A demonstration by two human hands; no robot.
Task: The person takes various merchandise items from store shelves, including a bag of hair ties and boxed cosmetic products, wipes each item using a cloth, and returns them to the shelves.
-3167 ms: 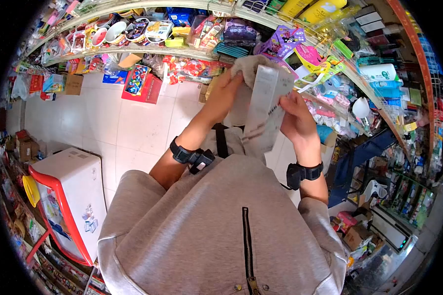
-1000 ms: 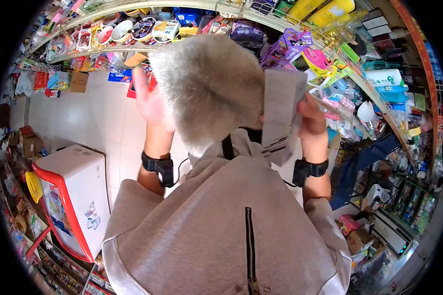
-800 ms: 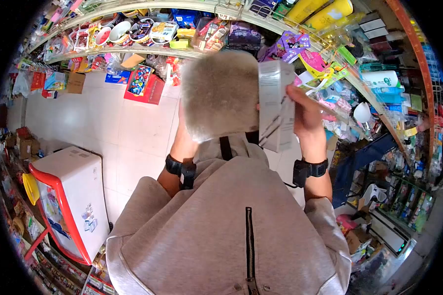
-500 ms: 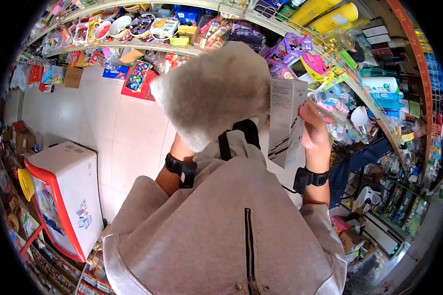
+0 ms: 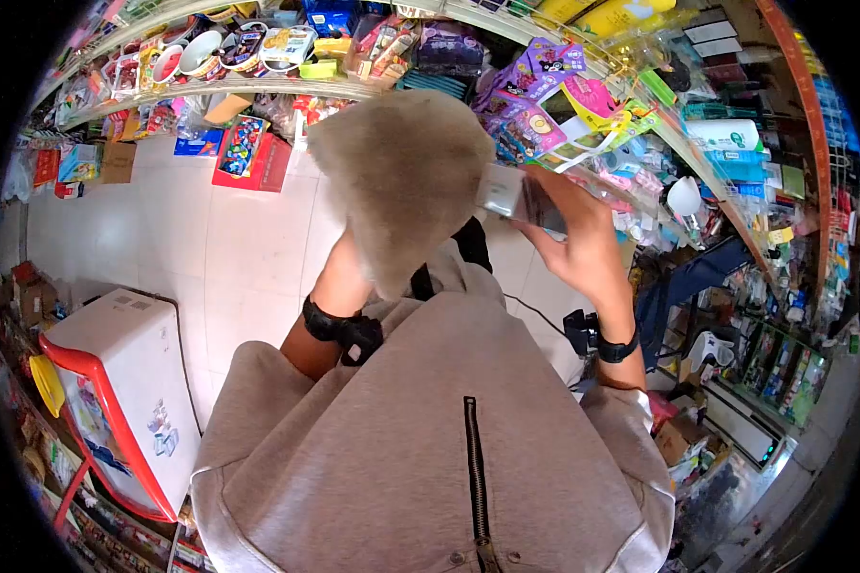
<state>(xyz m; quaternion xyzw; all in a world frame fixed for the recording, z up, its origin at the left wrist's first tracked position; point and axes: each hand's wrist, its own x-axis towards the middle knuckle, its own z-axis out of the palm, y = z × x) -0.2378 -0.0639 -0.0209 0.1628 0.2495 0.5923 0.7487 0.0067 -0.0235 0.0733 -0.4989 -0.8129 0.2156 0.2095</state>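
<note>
Nearest, a grey fabric top with a dark zip (image 5: 382, 430) is filling the lower middle of the frame. At upper centre, a fuzzy beige-grey plush cloth (image 5: 406, 172) is covering most of the left hand (image 5: 347, 260), so its grip cannot be told. Just right of the cloth, the right hand (image 5: 581, 229) is pinching a shiny silver-grey rectangular box (image 5: 503, 194) between thumb and fingers; a loosening pinch would be risking a drop. Farther up, glossy purple packets (image 5: 533, 84) are lying near the cloth, whose loose bulk is risking brushing them askew.
</note>
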